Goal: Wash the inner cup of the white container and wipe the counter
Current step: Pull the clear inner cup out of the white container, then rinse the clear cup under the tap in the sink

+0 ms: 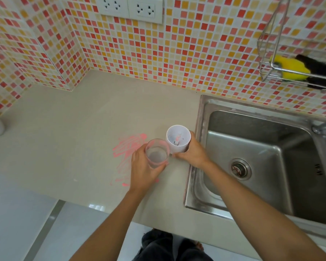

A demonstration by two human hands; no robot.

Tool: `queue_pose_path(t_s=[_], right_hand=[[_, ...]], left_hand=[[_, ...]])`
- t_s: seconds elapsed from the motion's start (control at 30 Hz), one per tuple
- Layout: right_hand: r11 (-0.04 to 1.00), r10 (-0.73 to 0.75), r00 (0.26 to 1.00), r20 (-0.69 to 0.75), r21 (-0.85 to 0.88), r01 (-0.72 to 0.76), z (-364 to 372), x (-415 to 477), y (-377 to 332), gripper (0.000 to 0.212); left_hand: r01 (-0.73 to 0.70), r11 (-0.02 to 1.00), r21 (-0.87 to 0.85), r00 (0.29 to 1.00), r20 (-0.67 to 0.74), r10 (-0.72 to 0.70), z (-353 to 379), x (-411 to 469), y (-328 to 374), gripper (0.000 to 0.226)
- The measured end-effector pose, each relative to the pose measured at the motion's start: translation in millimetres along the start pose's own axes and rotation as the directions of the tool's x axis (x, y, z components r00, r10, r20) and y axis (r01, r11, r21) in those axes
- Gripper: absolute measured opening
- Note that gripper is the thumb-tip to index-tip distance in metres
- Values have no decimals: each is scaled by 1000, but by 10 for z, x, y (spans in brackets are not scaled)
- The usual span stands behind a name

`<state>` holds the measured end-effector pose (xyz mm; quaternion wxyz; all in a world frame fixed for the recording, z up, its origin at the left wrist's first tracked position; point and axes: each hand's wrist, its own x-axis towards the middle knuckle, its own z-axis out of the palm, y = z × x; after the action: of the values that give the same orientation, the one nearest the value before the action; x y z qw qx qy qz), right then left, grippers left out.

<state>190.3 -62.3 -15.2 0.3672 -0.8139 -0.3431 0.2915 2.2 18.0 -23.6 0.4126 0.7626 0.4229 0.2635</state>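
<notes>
Near the counter's front edge, the left hand (pixel 142 172) wraps its fingers round the clear, pink-stained plastic inner cup (pixel 156 155) and holds it upright. Just to the right, rim almost touching rim, the right hand (pixel 194 152) curls round the white cylindrical plastic container (pixel 178 138), which sits close to the sink's edge with specks of residue in its bottom. The cup is out of its housing, so washing looks like the step in hand, though no water is on it yet.

Left of the cup, and partly under the left hand, a scribbled pink smear (pixel 127 147) lies on the beige stone counter (pixel 73 138). That's the wiping job, not yet touched.

To the right sits the stainless steel sink (pixel 262 147). The next move, I'd say, is to carry the cup right over the basin and under the chrome tap (pixel 324 127) at the far right, keeping it level.

Farthest off, a yellow sponge (pixel 290 69) lies in the wire rack (pixel 267 44) on the tiled wall. It's the likely scrubber.
</notes>
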Motion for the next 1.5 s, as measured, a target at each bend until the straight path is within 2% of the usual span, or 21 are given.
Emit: queue_pose_path(t_s=[0.13,0.23,0.33,0.47,0.6,0.77,0.93,1.0,1.1,1.2,1.37,1.5], right_hand=[[991,-62,998,-27,-119,58,-128,-168,94,108],[978,-37,993,-116,-207,12,-310,-501,417,95],[948,77,973,-216,-287,-139,-503,-943,881,84],[857,304,902,-306,-326,-399,-746,-1507,1445,83],[785,397,837,-376,-334,-522,-940,-1819,1751,78],[700,382,842,-381,-476,-533,-1095,-1809,1877,75],[660,410,833,-371,-510,-552,-1134,-1769,1899,75],[668,407,832,-377,-499,-552,-1132,-1767,1913,76],[656,421,824,-378,-501,-565,-1120,-1772,1960,78],[633,443,820,-363,-521,-573,-1111,-1763,1981,80],[618,459,824,-331,-548,-564,-1108,-1748,1988,80],[619,452,834,-316,-562,-548,-1097,-1750,1988,79]], left_hand=[[-72,997,17,996,52,71,-8,-230,59,72],[-139,990,-18,976,166,140,128,-376,160,69],[-252,966,-64,921,290,260,389,-461,382,69],[-396,912,-110,802,441,402,778,-521,734,74],[-517,855,-41,690,571,444,1283,-436,858,76],[-707,672,220,618,653,437,1764,-320,886,70],[-836,412,363,542,663,516,1959,-228,924,68],[-856,322,405,518,660,545,2026,-211,946,74],[-866,253,432,496,671,551,2094,-194,975,77],[-872,193,450,481,709,516,2099,-188,1004,81],[-882,-3,471,420,788,451,2082,-172,1063,101],[-877,-53,477,409,802,436,2081,-146,1127,100]])
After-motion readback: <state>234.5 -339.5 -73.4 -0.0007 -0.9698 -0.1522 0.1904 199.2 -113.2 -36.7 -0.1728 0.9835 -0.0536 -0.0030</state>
